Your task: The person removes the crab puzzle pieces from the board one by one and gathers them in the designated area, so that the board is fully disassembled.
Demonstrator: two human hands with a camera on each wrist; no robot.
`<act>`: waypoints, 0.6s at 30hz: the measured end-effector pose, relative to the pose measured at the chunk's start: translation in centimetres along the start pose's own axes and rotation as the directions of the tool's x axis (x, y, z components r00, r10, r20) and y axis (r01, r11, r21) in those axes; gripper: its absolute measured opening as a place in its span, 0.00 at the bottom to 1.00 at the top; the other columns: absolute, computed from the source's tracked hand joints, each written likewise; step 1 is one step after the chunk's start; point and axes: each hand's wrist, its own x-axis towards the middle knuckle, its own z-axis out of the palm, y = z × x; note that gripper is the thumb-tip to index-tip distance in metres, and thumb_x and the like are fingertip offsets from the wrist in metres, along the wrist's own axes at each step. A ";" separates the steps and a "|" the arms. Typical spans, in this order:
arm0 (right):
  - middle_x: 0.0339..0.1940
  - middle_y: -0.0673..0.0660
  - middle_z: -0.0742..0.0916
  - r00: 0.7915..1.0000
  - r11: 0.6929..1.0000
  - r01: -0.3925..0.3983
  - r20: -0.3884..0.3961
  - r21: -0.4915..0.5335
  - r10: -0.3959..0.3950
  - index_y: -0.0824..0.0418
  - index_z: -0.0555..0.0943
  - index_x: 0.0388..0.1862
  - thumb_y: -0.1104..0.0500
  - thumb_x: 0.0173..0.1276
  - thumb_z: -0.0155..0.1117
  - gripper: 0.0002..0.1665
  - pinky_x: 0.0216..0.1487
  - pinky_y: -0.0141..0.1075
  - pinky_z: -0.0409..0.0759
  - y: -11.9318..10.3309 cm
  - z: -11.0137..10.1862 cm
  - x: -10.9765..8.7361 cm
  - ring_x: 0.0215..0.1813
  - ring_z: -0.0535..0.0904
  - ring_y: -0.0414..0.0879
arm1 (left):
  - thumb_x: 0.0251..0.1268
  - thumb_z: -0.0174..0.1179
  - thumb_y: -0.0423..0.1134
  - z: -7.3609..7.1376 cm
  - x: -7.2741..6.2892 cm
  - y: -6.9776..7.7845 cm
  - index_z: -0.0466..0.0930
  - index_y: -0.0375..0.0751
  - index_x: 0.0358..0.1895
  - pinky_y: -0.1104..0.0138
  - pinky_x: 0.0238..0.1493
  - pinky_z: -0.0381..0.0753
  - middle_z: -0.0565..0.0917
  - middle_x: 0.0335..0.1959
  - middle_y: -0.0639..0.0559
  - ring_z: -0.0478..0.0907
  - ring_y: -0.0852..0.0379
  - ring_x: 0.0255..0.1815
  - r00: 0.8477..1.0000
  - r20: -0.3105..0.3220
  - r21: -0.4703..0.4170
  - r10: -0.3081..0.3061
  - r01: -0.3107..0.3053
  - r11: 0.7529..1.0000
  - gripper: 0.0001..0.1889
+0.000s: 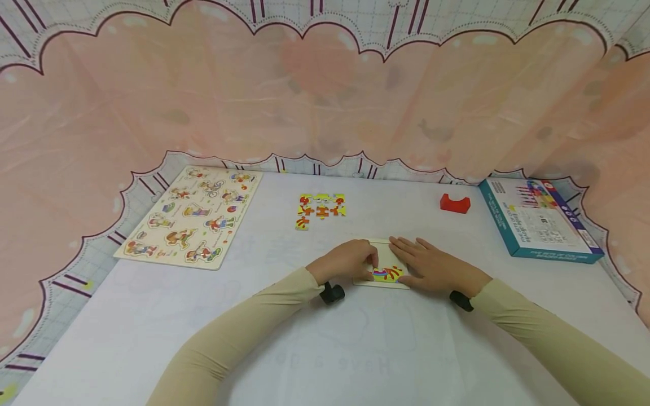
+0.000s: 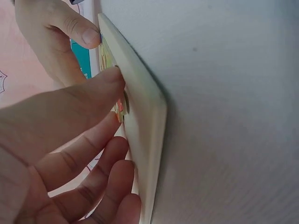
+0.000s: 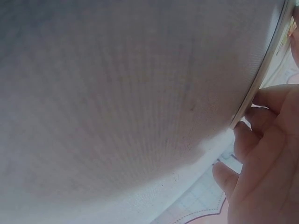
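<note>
A small cream puzzle board (image 1: 382,251) lies flat on the white table in the head view. On its near part sit colourful jigsaw pieces (image 1: 389,274), yellow with red and a rainbow stripe. My left hand (image 1: 350,259) is at the board's left side, pinching the leftmost jigsaw piece between thumb and curled index finger; in the left wrist view the thumb (image 2: 100,88) lies over this piece, partly hiding it. Across the board's right side rests my right hand (image 1: 431,266), its fingers stretched out and its thumb at the right end of the pieces.
Beyond the board lies a cluster of loose jigsaw pieces (image 1: 322,211). A larger picture board (image 1: 172,225) with figures lies at the left. At the back right are a red notched block (image 1: 455,204) and a teal-edged box (image 1: 543,220). A patterned cloth (image 1: 325,101) hangs behind.
</note>
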 end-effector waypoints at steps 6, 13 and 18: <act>0.77 0.58 0.56 1.000 1.000 0.004 -0.009 -0.003 -0.004 0.61 0.52 0.75 0.40 0.65 0.55 0.47 0.73 0.57 0.50 0.0 -0.1 -0.1 0.77 0.50 0.55 | 0.53 0.69 0.41 0.1 0.0 0.0 0.80 0.44 0.35 0.73 0.41 0.69 0.78 0.33 0.55 0.69 0.62 0.35 1.000 -0.002 -0.002 0.003 -0.003 1.000 0.09; 0.77 0.58 0.56 1.000 1.000 0.008 -0.012 0.001 -0.008 0.61 0.52 0.75 0.40 0.66 0.55 0.47 0.73 0.57 0.49 0.1 0.0 -0.1 0.77 0.50 0.56 | 0.53 0.69 0.41 0.1 0.0 0.0 0.78 0.43 0.36 0.72 0.43 0.72 0.80 0.36 0.54 0.73 0.62 0.37 1.000 0.006 -0.052 0.013 -0.013 0.999 0.11; 0.77 0.58 0.56 1.000 1.000 0.006 -0.015 0.001 -0.006 0.61 0.53 0.75 0.40 0.66 0.55 0.46 0.73 0.57 0.49 0.1 0.0 -0.1 0.77 0.50 0.56 | 0.52 0.70 0.38 0.2 0.0 0.0 0.77 0.42 0.37 0.74 0.40 0.71 0.79 0.34 0.54 0.72 0.63 0.35 1.000 0.006 -0.098 0.015 -0.014 0.995 0.12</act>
